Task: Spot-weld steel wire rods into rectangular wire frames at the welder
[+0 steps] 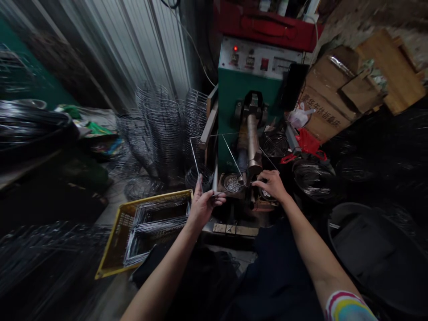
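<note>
My left hand is closed on the near side of a thin rectangular wire frame, which stands up in front of a green welding machine. Over at the frame's right side, by the machine's brass-coloured arm, my right hand has its fingers curled down; what they pinch is hidden. A small round dish of metal bits sits between my two hands.
A yellow crate holding several wire frames lies at lower left. Stacked wire baskets stand behind it. Coils of dark wire and a black tub are on the right, cardboard boxes behind.
</note>
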{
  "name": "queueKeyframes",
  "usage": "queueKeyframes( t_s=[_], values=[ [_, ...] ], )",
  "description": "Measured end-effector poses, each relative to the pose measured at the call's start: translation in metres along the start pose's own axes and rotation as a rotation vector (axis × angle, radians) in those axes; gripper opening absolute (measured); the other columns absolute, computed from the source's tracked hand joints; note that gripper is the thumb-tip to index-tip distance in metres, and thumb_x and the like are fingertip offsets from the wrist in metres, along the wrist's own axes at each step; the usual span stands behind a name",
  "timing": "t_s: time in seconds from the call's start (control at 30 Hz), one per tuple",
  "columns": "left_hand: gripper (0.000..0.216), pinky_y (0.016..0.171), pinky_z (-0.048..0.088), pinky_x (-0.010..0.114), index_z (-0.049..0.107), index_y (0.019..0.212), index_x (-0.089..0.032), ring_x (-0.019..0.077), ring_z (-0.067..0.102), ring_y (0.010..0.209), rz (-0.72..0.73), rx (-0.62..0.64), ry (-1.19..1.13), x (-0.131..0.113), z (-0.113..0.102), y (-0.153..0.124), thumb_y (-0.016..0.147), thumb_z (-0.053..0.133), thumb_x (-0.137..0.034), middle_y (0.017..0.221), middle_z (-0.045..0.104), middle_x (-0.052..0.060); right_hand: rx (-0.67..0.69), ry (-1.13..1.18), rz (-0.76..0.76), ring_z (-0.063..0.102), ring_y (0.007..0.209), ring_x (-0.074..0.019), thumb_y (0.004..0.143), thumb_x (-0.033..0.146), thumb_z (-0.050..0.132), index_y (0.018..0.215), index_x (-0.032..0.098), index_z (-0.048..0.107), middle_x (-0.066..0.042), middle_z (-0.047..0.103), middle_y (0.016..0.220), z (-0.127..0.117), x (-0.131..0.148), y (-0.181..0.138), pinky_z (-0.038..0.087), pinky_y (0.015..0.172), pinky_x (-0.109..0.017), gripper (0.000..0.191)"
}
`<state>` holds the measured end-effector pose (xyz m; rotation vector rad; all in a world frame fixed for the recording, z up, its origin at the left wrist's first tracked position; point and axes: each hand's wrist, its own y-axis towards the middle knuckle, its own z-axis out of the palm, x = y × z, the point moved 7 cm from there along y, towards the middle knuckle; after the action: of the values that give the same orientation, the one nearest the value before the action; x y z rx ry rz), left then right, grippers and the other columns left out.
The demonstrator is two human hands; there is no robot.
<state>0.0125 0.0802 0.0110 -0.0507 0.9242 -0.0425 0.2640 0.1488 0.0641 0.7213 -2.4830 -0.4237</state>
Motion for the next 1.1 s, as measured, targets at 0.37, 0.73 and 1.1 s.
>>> queueKeyframes(
  t_s=[0.37, 0.73, 1.1],
  values=[
    [0.097, 0.053, 0.054, 0.023, -0.006, 0.153, -0.028, 0.0198, 0.072, 0.064, 0.001, 0.021, -0.006, 0.007, -0.001, -0.003, 0.084, 0.061, -0.016, 0.074, 0.074, 0.006, -0.020, 0.054, 0.004, 0.056, 0.064, -0.0136, 0.079, 0.062, 0.066, 0.063, 0.018, 0.061, 0.001, 0.061, 0.064, -0.001, -0.006, -0.002, 0.034, 0.072, -0.028, 0.047],
    [0.098, 0.052, 0.055, 0.022, -0.012, 0.152, -0.025, 0.0200, 0.072, 0.063, -0.013, 0.043, 0.007, 0.016, -0.010, 0.001, 0.086, 0.061, -0.018, 0.077, 0.075, 0.008, -0.033, 0.016, 0.007, 0.060, 0.071, -0.0181, 0.077, 0.055, 0.071, 0.070, 0.020, 0.066, -0.002, 0.065, 0.070, -0.008, -0.004, -0.007, 0.036, 0.083, -0.034, 0.036],
    [0.098, 0.053, 0.054, 0.021, -0.009, 0.152, -0.027, 0.0189, 0.072, 0.066, -0.023, 0.072, -0.037, 0.013, -0.005, 0.000, 0.085, 0.063, -0.018, 0.077, 0.075, 0.007, -0.326, 0.569, 0.700, 0.051, 0.053, -0.0146, 0.079, 0.063, 0.052, 0.094, 0.014, 0.066, -0.005, 0.062, 0.069, -0.021, -0.095, -0.041, 0.040, 0.050, -0.028, 0.053]
  ],
)
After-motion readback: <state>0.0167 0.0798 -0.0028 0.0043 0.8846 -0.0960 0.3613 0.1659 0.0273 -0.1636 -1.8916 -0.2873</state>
